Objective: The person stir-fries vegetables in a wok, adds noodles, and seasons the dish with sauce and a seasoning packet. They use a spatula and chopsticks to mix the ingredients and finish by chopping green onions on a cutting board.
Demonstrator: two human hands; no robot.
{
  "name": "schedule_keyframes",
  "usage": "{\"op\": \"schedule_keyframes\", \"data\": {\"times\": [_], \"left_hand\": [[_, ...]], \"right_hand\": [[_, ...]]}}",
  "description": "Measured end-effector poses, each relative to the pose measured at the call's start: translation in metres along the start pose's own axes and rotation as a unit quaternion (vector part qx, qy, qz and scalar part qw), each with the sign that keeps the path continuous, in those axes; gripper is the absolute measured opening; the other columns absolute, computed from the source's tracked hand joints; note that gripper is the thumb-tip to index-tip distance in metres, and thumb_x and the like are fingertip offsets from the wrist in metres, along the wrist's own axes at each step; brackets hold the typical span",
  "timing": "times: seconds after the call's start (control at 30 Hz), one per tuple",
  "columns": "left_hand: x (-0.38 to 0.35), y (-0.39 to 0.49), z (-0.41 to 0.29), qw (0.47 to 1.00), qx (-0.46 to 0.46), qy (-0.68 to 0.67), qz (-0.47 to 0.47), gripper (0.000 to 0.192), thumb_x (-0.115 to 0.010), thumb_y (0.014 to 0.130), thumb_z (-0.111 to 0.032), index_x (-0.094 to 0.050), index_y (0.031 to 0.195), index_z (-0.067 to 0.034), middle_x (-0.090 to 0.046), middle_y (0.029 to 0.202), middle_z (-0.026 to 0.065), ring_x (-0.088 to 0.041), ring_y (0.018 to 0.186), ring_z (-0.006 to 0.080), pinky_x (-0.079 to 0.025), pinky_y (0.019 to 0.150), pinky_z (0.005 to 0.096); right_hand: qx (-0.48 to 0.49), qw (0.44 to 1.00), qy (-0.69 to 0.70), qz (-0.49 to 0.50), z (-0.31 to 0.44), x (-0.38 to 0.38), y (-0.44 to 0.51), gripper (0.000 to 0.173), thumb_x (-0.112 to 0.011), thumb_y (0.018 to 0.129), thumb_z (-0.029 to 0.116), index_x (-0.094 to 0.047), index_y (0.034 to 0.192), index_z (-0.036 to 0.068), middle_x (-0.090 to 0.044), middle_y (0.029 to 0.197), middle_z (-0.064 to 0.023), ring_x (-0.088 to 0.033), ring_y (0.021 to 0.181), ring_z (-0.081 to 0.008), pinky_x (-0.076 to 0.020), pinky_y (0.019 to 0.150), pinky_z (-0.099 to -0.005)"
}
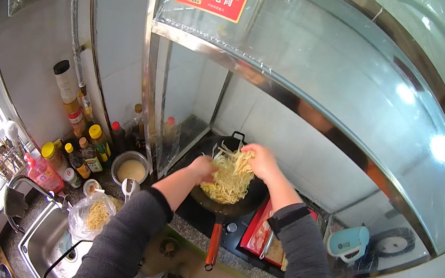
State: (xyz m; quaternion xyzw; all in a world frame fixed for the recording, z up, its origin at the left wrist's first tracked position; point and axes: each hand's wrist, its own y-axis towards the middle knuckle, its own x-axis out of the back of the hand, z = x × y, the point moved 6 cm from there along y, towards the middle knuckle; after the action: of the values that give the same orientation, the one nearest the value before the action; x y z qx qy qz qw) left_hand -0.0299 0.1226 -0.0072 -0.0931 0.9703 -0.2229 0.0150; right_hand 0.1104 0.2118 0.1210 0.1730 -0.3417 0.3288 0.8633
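Pale yellow noodles (pixel 230 182) lie heaped in a dark wok (pixel 255 202), with bean sprouts and bits of green vegetable among them. A bunch of the noodles hangs from my right hand (pixel 262 162), whose fingers are closed on it above the wok's right side. Over the left side, my left hand (pixel 203 169) touches the edge of the heap; its fingers are blurred and partly hidden. The wok sits on a black cooktop (pixel 202 220). Its wooden handle (pixel 215 239) points towards me, and a small loop handle (pixel 239 135) is at the far side.
Left of the cooktop stand a metal pot (pixel 131 170) of cloudy liquid, a plastic bag (pixel 81 215) with noodles, several sauce bottles (pixel 89 156) and a steel sink (pixel 51 238). A red box (pixel 256 228) lies on the right. Farther right is a blue jug (pixel 347 243). A metal-framed glass hood (pixel 305 64) hangs above.
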Motion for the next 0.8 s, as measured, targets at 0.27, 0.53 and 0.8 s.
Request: {"op": "schedule_keyframes", "data": {"times": [0.27, 0.53, 0.8], "left_hand": [[0.035, -0.051, 0.049, 0.937, -0.053, -0.329, -0.104, 0.062, -0.057, 0.089, 0.0, -0.028, 0.143, 0.003, -0.03, 0.144, 0.0205, -0.056, 0.108, 0.0323, -0.054, 0.089, 0.0435], [0.079, -0.151, 0.092, 0.955, -0.072, -0.263, -0.12, 0.045, -0.061, 0.09, -0.003, -0.043, 0.131, 0.004, -0.047, 0.128, 0.015, -0.057, 0.109, 0.0281, -0.054, 0.089, 0.0423], [0.143, -0.251, 0.168, 0.942, -0.066, -0.193, -0.268, 0.01, -0.064, 0.088, -0.005, -0.056, 0.093, -0.001, -0.059, 0.083, 0.0051, -0.062, 0.07, 0.0144, -0.056, 0.067, 0.0291]], "right_hand": [[-0.071, 0.917, 0.388, -0.064, -0.082, -0.022, 0.05, 0.053, -0.05, 0.072, -0.016, -0.059, 0.12, 0.003, -0.062, 0.113, -0.011, -0.062, 0.093, -0.0207, -0.0512, 0.076, -0.0297], [-0.101, 0.994, -0.002, 0.052, -0.099, -0.037, 0.06, 0.044, -0.063, 0.073, -0.002, -0.061, 0.116, 0.005, -0.067, 0.106, -0.0146, -0.065, 0.094, -0.0259, -0.0505, 0.083, -0.0332], [0.029, 0.999, 0.009, -0.016, -0.08, -0.033, 0.05, 0.031, -0.066, 0.076, 0.001, -0.063, 0.107, 0.001, -0.067, 0.094, -0.0124, -0.065, 0.086, -0.0204, -0.0525, 0.08, -0.0351]]}}
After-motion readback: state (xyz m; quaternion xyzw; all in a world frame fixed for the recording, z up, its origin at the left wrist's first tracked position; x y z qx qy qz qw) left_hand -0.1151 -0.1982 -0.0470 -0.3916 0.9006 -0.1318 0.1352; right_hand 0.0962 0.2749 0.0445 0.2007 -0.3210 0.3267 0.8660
